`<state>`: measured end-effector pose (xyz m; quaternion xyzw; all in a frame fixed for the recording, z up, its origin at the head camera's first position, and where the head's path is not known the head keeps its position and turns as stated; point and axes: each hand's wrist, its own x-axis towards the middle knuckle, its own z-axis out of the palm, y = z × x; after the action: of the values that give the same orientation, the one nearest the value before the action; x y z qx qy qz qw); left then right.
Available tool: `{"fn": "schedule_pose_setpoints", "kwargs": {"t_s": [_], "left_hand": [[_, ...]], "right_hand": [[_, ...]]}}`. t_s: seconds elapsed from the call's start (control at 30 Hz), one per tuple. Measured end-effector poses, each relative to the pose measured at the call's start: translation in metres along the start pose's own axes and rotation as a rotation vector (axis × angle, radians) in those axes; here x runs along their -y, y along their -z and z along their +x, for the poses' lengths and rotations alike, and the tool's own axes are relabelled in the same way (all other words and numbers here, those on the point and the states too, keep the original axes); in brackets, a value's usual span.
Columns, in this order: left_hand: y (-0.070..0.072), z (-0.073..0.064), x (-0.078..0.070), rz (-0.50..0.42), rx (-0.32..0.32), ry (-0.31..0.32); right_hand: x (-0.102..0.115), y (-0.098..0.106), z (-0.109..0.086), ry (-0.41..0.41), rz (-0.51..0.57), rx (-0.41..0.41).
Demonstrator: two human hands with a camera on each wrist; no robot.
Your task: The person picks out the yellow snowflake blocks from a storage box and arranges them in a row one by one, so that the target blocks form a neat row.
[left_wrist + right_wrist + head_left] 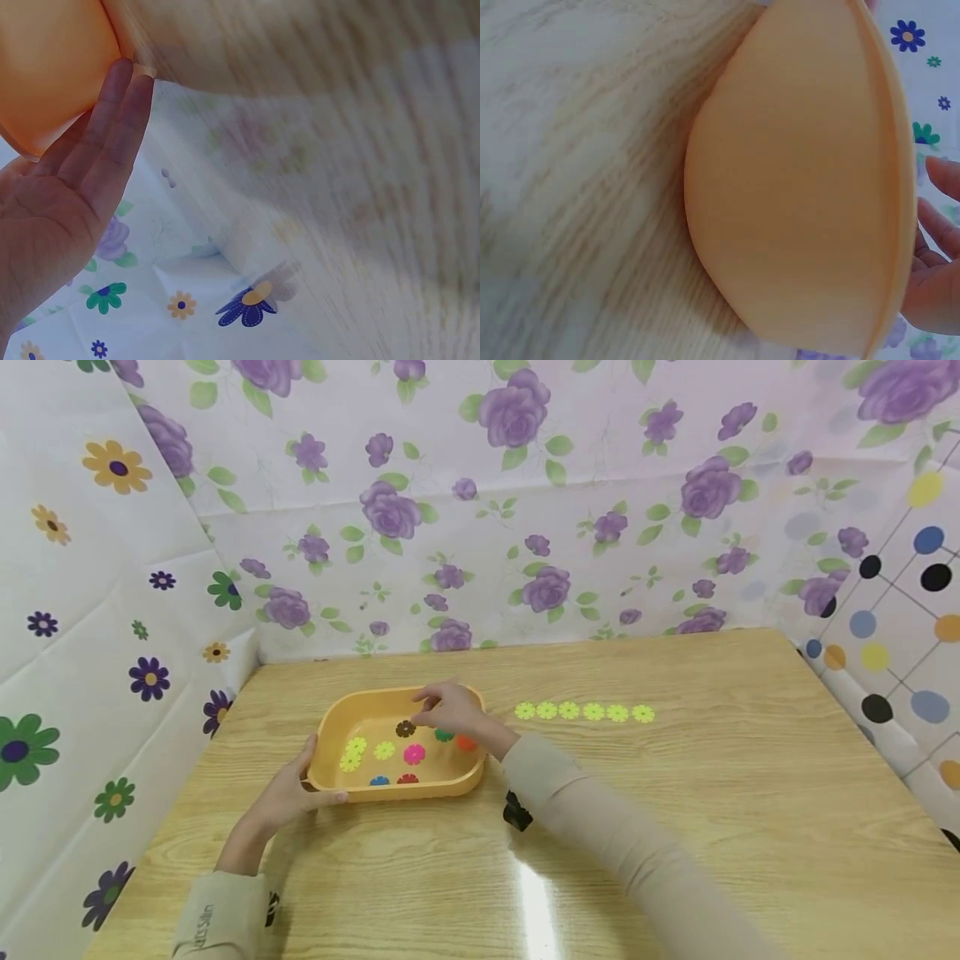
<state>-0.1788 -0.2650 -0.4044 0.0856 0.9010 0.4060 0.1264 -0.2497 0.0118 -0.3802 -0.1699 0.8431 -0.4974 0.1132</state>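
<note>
The left hand (287, 793) grips the tray (442, 770) at its near-left corner. The right hand (454, 708) is over the discs (414, 754) inside it; whether its grip holds one, I cannot tell. The discs look light, thin and stiff, probably best pinched by the notched edges.

A pale, wood-grained counter (750, 793) is enclosed at its back and sides by printed coverings; the rear sheet (480, 539) is patterned with purple roses and green leaves, and is lightly creased across; the left sheet (67, 635) is scattered with orange, green and dark purple daisies; the right sheet (900, 652) is printed with black, blue, yellow and orange dots, joined by thin lines; a bright reflection (536, 902) is cast on the counter's near part.
</note>
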Motion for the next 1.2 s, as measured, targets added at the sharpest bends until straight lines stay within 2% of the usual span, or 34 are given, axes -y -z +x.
{"fn": "schedule_pose_setpoints", "kwargs": {"t_s": [0.23,0.43,0.67,0.9,1.1,1.2], "left_hand": [[-0.001,0.0,-0.001,0.012,0.0,-0.017],[0.0,0.0,0.001,0.028,-0.003,-0.016],[-0.001,-0.001,0.001,0.029,-0.006,-0.01],[-0.002,0.0,0.001,0.04,-0.011,-0.023],[-0.003,0.001,0.0,0.054,-0.012,-0.032],[-0.002,0.0,0.001,0.062,-0.019,-0.028]], "right_hand": [[-0.003,-0.019,0.008,0.003,-0.056,0.033],[-0.008,-0.033,0.018,0.034,-0.151,0.063],[-0.004,-0.044,0.022,0.004,-0.266,0.107],[-0.003,-0.057,0.026,-0.04,-0.283,0.08],[-0.003,-0.071,0.026,-0.137,-0.216,0.074],[-0.004,-0.075,0.026,-0.157,-0.215,0.056]]}}
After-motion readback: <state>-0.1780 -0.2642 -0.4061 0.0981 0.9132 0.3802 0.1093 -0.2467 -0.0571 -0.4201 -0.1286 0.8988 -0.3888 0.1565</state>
